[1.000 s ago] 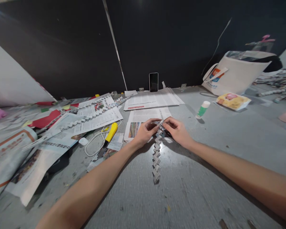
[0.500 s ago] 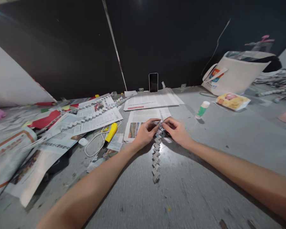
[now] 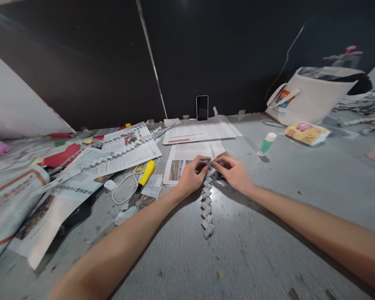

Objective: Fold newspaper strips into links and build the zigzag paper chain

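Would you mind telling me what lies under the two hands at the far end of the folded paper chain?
A newspaper sheet lies on the grey table beneath the left hand and right hand. Both pinch the folded paper chain; its top link is hidden by fingers.

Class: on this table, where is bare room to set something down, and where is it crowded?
Bare grey table lies right of the paper chain, below the glue stick, and near the front edge between the forearms. The left side is crowded with newspapers, a cable and a yellow knife.
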`<control>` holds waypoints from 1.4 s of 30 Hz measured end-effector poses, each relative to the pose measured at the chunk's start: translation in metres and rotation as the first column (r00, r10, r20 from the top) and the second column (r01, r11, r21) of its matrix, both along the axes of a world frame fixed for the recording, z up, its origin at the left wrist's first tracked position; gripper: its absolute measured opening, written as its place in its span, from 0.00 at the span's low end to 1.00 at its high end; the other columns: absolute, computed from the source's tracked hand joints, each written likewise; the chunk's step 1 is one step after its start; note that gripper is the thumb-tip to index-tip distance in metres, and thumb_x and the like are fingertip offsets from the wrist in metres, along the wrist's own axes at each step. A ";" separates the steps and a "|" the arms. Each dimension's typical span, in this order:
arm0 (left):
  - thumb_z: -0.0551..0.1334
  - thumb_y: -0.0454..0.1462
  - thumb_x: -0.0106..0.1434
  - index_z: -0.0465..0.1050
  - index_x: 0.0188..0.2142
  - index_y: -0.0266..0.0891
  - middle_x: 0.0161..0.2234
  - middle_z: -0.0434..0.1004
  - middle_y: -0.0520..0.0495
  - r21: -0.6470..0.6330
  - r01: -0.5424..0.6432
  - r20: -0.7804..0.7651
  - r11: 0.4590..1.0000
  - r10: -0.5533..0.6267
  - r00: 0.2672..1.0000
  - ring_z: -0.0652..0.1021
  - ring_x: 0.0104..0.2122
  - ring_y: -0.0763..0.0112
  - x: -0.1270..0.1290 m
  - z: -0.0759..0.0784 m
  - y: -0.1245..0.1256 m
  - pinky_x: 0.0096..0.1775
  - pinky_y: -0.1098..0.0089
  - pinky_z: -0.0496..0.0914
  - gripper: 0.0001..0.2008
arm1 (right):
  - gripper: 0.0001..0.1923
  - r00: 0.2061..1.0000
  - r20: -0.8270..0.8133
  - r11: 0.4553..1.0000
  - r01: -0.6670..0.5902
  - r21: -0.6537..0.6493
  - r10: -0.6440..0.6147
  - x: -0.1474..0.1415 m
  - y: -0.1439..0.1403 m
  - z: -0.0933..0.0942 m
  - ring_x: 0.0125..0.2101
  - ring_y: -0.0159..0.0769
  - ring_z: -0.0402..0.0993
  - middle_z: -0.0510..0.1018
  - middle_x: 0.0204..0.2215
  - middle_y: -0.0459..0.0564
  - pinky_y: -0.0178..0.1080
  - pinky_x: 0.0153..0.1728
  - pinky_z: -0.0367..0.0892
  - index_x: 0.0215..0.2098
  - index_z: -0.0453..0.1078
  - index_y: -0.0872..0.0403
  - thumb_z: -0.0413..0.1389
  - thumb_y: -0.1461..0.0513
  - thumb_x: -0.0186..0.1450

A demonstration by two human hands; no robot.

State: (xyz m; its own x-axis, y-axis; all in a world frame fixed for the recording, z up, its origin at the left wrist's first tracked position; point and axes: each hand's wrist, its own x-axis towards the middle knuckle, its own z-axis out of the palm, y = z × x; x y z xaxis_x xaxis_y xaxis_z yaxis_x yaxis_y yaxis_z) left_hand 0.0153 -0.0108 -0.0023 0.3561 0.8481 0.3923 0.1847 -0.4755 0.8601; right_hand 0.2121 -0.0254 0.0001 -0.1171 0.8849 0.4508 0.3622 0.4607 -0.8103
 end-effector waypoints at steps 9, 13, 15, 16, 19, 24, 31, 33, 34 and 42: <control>0.61 0.40 0.72 0.76 0.53 0.41 0.43 0.84 0.43 0.022 0.027 -0.064 0.999 -0.025 0.998 0.82 0.42 0.64 -0.002 0.000 0.003 0.44 0.66 0.73 0.13 | 0.17 0.998 0.067 0.996 0.015 0.085 -0.021 -0.004 -0.005 0.002 0.36 0.44 0.73 0.74 0.34 0.52 0.45 0.38 0.68 0.33 0.73 0.49 0.56 0.48 0.74; 0.61 0.39 0.71 0.77 0.53 0.41 0.45 0.84 0.43 0.026 0.032 -0.034 0.999 -0.031 0.999 0.82 0.43 0.65 -0.001 -0.002 0.005 0.46 0.66 0.73 0.13 | 0.18 0.997 0.052 0.995 0.048 0.086 -0.052 -0.005 -0.004 0.000 0.34 0.42 0.73 0.73 0.33 0.50 0.44 0.37 0.67 0.31 0.71 0.50 0.57 0.49 0.74; 0.61 0.39 0.71 0.76 0.54 0.41 0.43 0.84 0.44 0.025 0.038 -0.028 0.999 -0.037 0.999 0.82 0.42 0.65 -0.001 -0.004 0.005 0.46 0.66 0.73 0.13 | 0.18 0.996 0.051 0.994 0.063 0.089 -0.067 -0.005 -0.004 -0.001 0.34 0.42 0.72 0.73 0.33 0.50 0.44 0.37 0.67 0.31 0.71 0.50 0.57 0.48 0.74; 0.61 0.39 0.72 0.76 0.54 0.41 0.42 0.84 0.44 0.022 0.041 -0.028 0.999 -0.040 0.999 0.81 0.41 0.65 -0.001 -0.004 0.005 0.46 0.66 0.74 0.14 | 0.19 0.996 0.049 0.994 0.067 0.089 -0.072 -0.005 -0.004 -0.001 0.34 0.42 0.73 0.73 0.33 0.50 0.45 0.38 0.67 0.31 0.71 0.49 0.57 0.48 0.74; 0.62 0.41 0.72 0.75 0.56 0.42 0.41 0.84 0.44 -0.013 0.053 -0.004 0.999 -0.053 0.999 0.81 0.41 0.65 0.000 -0.004 0.005 0.45 0.65 0.74 0.15 | 0.20 0.996 0.022 0.993 0.087 0.074 -0.089 -0.006 -0.004 0.000 0.34 0.42 0.72 0.74 0.32 0.50 0.45 0.38 0.67 0.30 0.71 0.49 0.58 0.46 0.73; 0.65 0.44 0.70 0.76 0.55 0.41 0.45 0.83 0.42 -0.114 0.065 0.115 0.991 -0.052 0.992 0.81 0.43 0.65 -0.001 -0.005 0.009 0.46 0.66 0.74 0.17 | 0.20 0.994 -0.060 0.995 0.085 -0.056 -0.088 -0.007 -0.003 0.001 0.31 0.39 0.69 0.72 0.30 0.47 0.42 0.34 0.64 0.34 0.67 0.49 0.58 0.43 0.71; 0.67 0.47 0.69 0.76 0.55 0.40 0.42 0.84 0.44 -0.171 0.072 0.174 0.983 -0.042 0.984 0.81 0.40 0.67 -0.003 -0.005 0.012 0.45 0.69 0.73 0.20 | 0.27 0.998 0.045 0.995 -0.032 -0.096 0.037 -0.007 -0.004 0.004 0.28 0.38 0.65 0.69 0.24 0.45 0.41 0.32 0.61 0.27 0.63 0.49 0.52 0.40 0.73; 0.68 0.49 0.68 0.77 0.53 0.39 0.39 0.84 0.45 -0.176 0.062 0.178 0.982 -0.030 0.984 0.81 0.38 0.68 -0.003 -0.003 0.011 0.42 0.70 0.72 0.21 | 0.26 0.997 0.045 0.993 -0.060 -0.099 0.064 -0.007 -0.004 0.005 0.29 0.39 0.67 0.72 0.25 0.46 0.40 0.32 0.62 0.28 0.66 0.49 0.53 0.40 0.73; 0.68 0.49 0.68 0.77 0.52 0.39 0.38 0.83 0.45 -0.171 0.050 0.173 0.984 -0.020 0.985 0.80 0.37 0.68 -0.003 -0.003 0.010 0.41 0.70 0.72 0.21 | 0.25 0.996 0.047 0.993 -0.069 -0.100 0.074 -0.006 -0.005 0.005 0.29 0.39 0.68 0.73 0.25 0.47 0.41 0.33 0.63 0.28 0.67 0.49 0.54 0.41 0.73; 0.67 0.52 0.69 0.78 0.50 0.38 0.39 0.85 0.43 -0.078 0.026 0.145 0.997 -0.014 0.989 0.83 0.38 0.64 0.000 -0.004 0.005 0.43 0.67 0.75 0.22 | 0.22 0.998 0.047 0.999 -0.037 -0.012 0.038 -0.005 -0.007 -0.004 0.30 0.42 0.73 0.77 0.26 0.48 0.45 0.39 0.69 0.29 0.71 0.49 0.54 0.45 0.74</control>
State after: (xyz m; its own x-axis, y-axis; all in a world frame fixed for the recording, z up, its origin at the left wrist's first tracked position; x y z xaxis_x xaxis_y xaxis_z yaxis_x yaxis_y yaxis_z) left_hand 0.0151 -0.0060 -0.0059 0.3175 0.8721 0.3723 0.0469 -0.4066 0.9124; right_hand 0.2067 -0.0325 -0.0041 -0.1709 0.8847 0.4337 0.3826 0.4653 -0.7982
